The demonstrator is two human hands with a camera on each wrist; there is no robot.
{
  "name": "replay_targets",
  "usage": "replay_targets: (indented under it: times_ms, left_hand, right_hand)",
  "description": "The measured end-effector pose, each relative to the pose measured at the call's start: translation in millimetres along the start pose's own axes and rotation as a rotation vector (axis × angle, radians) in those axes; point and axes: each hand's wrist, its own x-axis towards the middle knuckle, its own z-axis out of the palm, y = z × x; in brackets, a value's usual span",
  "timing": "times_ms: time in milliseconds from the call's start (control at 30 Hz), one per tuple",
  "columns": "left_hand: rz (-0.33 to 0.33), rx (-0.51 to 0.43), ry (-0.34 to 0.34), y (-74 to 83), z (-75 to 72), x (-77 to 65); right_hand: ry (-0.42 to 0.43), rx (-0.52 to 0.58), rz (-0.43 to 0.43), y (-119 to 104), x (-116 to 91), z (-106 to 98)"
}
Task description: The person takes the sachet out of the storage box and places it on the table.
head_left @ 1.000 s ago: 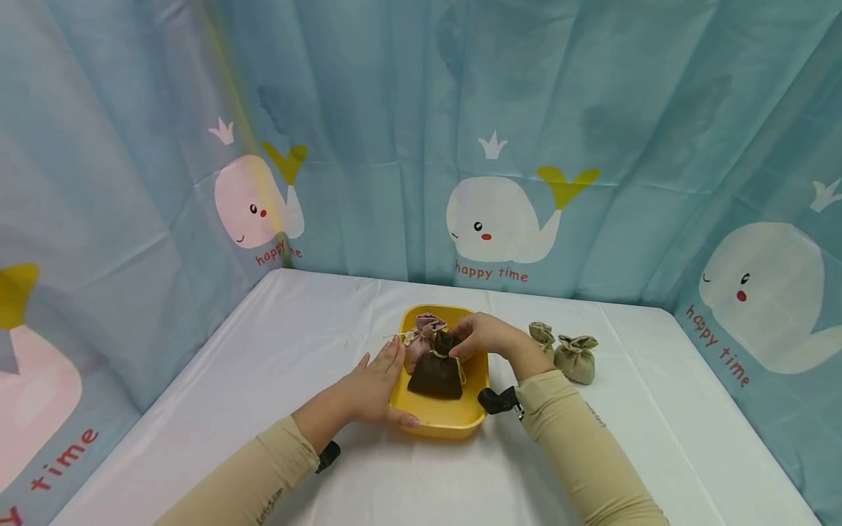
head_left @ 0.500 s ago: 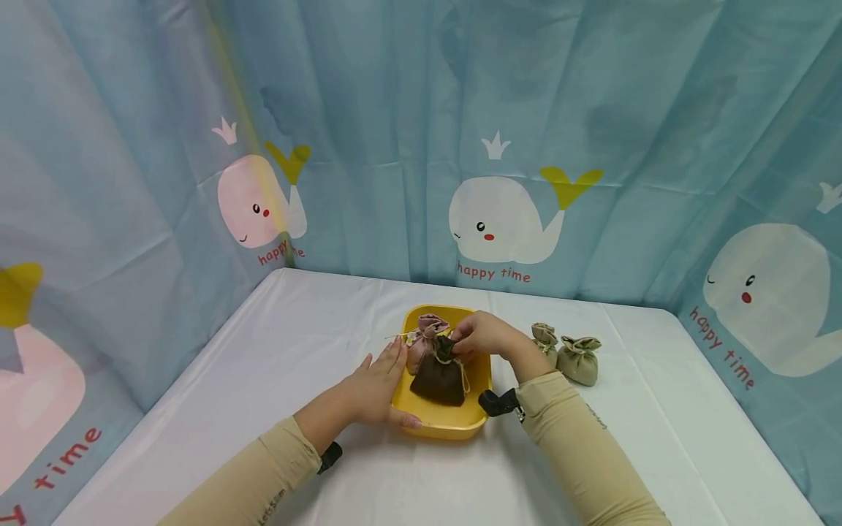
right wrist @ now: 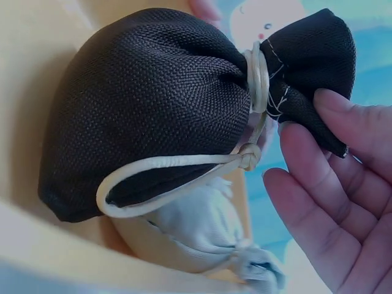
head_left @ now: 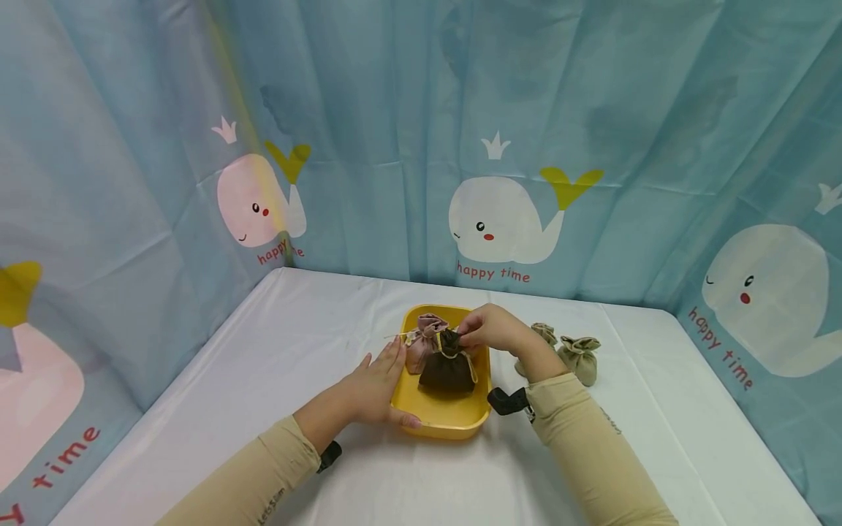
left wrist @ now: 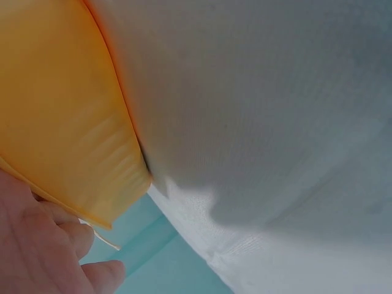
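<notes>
Thumb and fingers of my right hand [head_left: 493, 327] pinch the gathered top of a dark brown drawstring pouch [head_left: 447, 374] inside a yellow plastic basin [head_left: 437, 427]. In the right wrist view the pouch [right wrist: 147, 104] hangs tilted, its pale cord looped round the neck. A pink pouch [head_left: 419, 356] with a light cord stands just left of it in the basin. Below the dark pouch, the right wrist view shows a pale pouch [right wrist: 190, 226] by the basin wall. My left hand [head_left: 371, 391] rests along the basin's left rim, fingers straight, thumb at the front corner.
Two khaki pouches stand on the white-covered table [head_left: 316, 314] right of the basin; one khaki pouch [head_left: 579, 358] shows well, the other [head_left: 543, 332] is partly behind my right wrist. A blue whale-print curtain [head_left: 368, 219] surrounds the table.
My right hand has shifted slightly right and away from me, bringing the dark brown pouch to the right and a little farther back in the basin. My left hand stays put.
</notes>
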Motion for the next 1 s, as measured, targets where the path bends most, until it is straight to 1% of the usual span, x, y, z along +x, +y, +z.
replay_targets:
  times_ms: [167,333,533,800,1000]
  left_hand:
    - [0.002,-0.002,0.003,-0.6,1.1,0.4]
    - [0.004,-0.009,0.005,-1.1,2.0,1.1]
    - [0.001,0.007,0.0,-1.2,2.5,1.8]
    - [0.003,-0.003,0.0,-3.0,5.0,4.3]
    - [0.017,-0.015,0.009,-3.6,3.9,2.9]
  right_hand:
    - [0.036,-0.036,-0.053,-5.9,-11.2,-10.2]
    - [0.062,-0.038,-0.058,-11.6,-22.5,-20.0]
    - [0.097,-0.028,-0.066,-16.9,-34.2,-30.7]
    - [0.143,0.022,-0.092,-13.9,-47.3,-46.7]
    - [0.191,-0.03,-0.085,-12.0,-61.1,-56.8]
